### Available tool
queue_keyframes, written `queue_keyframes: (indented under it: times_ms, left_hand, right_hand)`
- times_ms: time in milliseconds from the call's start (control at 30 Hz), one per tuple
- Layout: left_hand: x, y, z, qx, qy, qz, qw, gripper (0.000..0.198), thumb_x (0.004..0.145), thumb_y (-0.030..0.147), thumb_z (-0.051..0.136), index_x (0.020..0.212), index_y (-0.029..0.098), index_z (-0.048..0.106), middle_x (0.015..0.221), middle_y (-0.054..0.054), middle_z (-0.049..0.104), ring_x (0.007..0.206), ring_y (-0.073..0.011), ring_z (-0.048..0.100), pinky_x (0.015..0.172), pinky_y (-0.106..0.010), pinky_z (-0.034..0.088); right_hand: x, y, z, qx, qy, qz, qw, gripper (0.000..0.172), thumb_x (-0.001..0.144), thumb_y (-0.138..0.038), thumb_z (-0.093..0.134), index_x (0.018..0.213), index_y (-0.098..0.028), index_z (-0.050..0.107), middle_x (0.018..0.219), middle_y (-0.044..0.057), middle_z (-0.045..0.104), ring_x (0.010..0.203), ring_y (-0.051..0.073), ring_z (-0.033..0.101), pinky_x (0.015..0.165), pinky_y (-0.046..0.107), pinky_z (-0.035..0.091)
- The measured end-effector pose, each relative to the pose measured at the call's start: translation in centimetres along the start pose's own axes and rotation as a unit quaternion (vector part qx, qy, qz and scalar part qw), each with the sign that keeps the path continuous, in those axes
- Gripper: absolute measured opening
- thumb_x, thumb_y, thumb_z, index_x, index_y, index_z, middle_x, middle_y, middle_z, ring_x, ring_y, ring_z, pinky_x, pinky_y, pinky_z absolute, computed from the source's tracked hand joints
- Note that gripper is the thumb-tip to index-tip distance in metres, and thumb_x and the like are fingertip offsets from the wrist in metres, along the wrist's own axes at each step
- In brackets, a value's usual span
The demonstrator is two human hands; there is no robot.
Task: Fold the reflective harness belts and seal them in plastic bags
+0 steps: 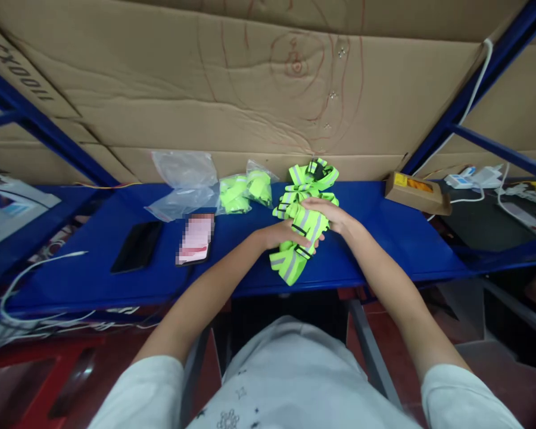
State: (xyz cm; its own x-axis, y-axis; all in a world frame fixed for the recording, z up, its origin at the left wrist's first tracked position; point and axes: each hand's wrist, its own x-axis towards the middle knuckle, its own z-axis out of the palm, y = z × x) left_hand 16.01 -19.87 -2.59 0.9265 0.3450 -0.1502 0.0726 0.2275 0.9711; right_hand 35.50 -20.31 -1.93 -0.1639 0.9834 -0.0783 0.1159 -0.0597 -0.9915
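Observation:
Over the blue table, my left hand [290, 235] is closed around a neon-yellow reflective strap [311, 224] with grey stripes and black buckles. One end of the strap hangs below that hand toward the front edge. My right hand [325, 210] grips the same folded strap from its upper right side. Just behind both hands lies a pile of more such straps [299, 174], with black clips among them. Left of the pile are two clear bags [234, 195] packed with the same neon material. My fingers partly hide the held strap.
Clear plastic bags [185, 179] lie at the back left. A phone with a lit screen [196, 238] and a dark phone-like slab [136, 246] rest on the blue table [375, 250]. An open cardboard box [415, 192] stands right; a white cable [40, 260] runs left. Cardboard [161, 77] walls the back.

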Motion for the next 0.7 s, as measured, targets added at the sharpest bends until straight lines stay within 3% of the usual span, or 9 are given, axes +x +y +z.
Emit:
queue_keyframes:
  times_ms: [100, 200, 267, 367, 433, 500, 567, 633, 700]
  left_hand:
    - [-0.3, -0.1, -0.2, 0.012, 0.019, 0.004, 1.0, 0.042, 0.066, 0.026, 0.091, 0.104, 0.014, 0.077, 0.095, -0.007, 0.08, 0.084, -0.0191, 0.076, 0.077, -0.027, 0.062]
    - [-0.6, -0.1, -0.5, 0.025, 0.053, 0.022, 0.998, 0.045, 0.066, 0.023, 0.093, 0.106, 0.011, 0.078, 0.096, -0.01, 0.08, 0.083, -0.0176, 0.075, 0.075, -0.025, 0.062]
    - [-0.6, -0.1, -0.7, 0.031, 0.071, 0.033, 0.996, 0.044, 0.064, 0.022, 0.093, 0.104, 0.01, 0.078, 0.096, -0.011, 0.08, 0.081, -0.0181, 0.075, 0.075, -0.026, 0.062]
    - [-0.2, -0.3, -0.4, 0.023, 0.088, 0.047, 0.995, 0.041, 0.061, 0.018, 0.094, 0.097, 0.008, 0.077, 0.093, -0.013, 0.081, 0.078, -0.0186, 0.075, 0.075, -0.026, 0.062]
    - [0.3, -0.8, 0.0, -0.001, 0.092, 0.06, 0.994, 0.041, 0.06, 0.02, 0.093, 0.096, 0.008, 0.076, 0.093, -0.014, 0.081, 0.079, -0.0197, 0.076, 0.078, -0.028, 0.063]
    - [0.9, -1.2, 0.3, -0.034, 0.089, 0.078, 0.992, 0.043, 0.064, 0.032, 0.09, 0.098, 0.009, 0.075, 0.095, -0.015, 0.081, 0.087, -0.0233, 0.077, 0.084, -0.032, 0.063]
    - [1.2, -1.4, 0.5, -0.089, 0.074, 0.107, 0.987, 0.052, 0.072, 0.048, 0.082, 0.106, 0.01, 0.072, 0.102, -0.018, 0.08, 0.1, -0.029, 0.077, 0.093, -0.04, 0.063]
    - [1.3, -1.4, 0.2, -0.129, 0.057, 0.14, 0.98, 0.06, 0.08, 0.059, 0.071, 0.116, 0.011, 0.068, 0.111, -0.019, 0.078, 0.11, -0.0339, 0.075, 0.098, -0.049, 0.061]
    - [1.3, -1.4, -0.3, -0.11, 0.058, 0.152, 0.981, 0.058, 0.082, 0.056, 0.07, 0.121, 0.013, 0.065, 0.116, -0.019, 0.077, 0.11, -0.0345, 0.075, 0.096, -0.052, 0.06]
  right_hand:
    - [-1.0, 0.6, -0.1, -0.029, 0.057, -0.047, 0.997, 0.045, 0.071, -0.059, 0.088, 0.082, -0.018, 0.074, 0.083, 0.004, 0.077, 0.074, 0.018, 0.066, 0.061, 0.027, 0.052]
    - [-1.5, 0.1, -0.1, -0.112, 0.101, -0.148, 0.977, 0.042, 0.086, -0.062, 0.075, 0.092, -0.02, 0.079, 0.1, 0.004, 0.079, 0.094, 0.022, 0.068, 0.078, 0.031, 0.056]
    - [-2.0, -0.1, 0.3, -0.192, 0.054, -0.191, 0.961, 0.05, 0.094, -0.064, 0.064, 0.114, -0.021, 0.078, 0.107, 0.005, 0.079, 0.1, 0.025, 0.069, 0.087, 0.036, 0.057]
    - [-2.7, 0.1, 1.4, -0.236, -0.012, -0.222, 0.946, 0.06, 0.09, -0.061, 0.071, 0.134, -0.021, 0.07, 0.127, 0.006, 0.075, 0.115, 0.027, 0.068, 0.101, 0.039, 0.056]
    - [-3.1, 0.4, 2.1, -0.22, 0.015, -0.223, 0.95, 0.062, 0.086, -0.059, 0.075, 0.135, -0.021, 0.068, 0.13, 0.008, 0.074, 0.108, 0.025, 0.071, 0.096, 0.039, 0.059]
    - [-3.1, 0.3, 2.2, -0.207, 0.04, -0.185, 0.96, 0.063, 0.087, -0.061, 0.073, 0.136, -0.021, 0.066, 0.113, 0.007, 0.077, 0.083, 0.023, 0.071, 0.081, 0.04, 0.062]
    - [-2.5, -0.4, 1.8, -0.215, 0.061, -0.185, 0.957, 0.065, 0.087, -0.064, 0.07, 0.137, -0.022, 0.064, 0.103, 0.006, 0.078, 0.074, 0.023, 0.07, 0.076, 0.042, 0.062]
    - [-1.4, -1.6, 0.8, -0.249, 0.1, -0.275, 0.923, 0.069, 0.086, -0.07, 0.069, 0.136, -0.021, 0.064, 0.116, 0.009, 0.077, 0.095, 0.028, 0.073, 0.092, 0.047, 0.06]
    - [-0.2, -2.6, -0.1, -0.299, 0.128, -0.378, 0.867, 0.077, 0.084, -0.076, 0.067, 0.138, -0.021, 0.063, 0.139, 0.011, 0.069, 0.125, 0.034, 0.066, 0.112, 0.052, 0.05]
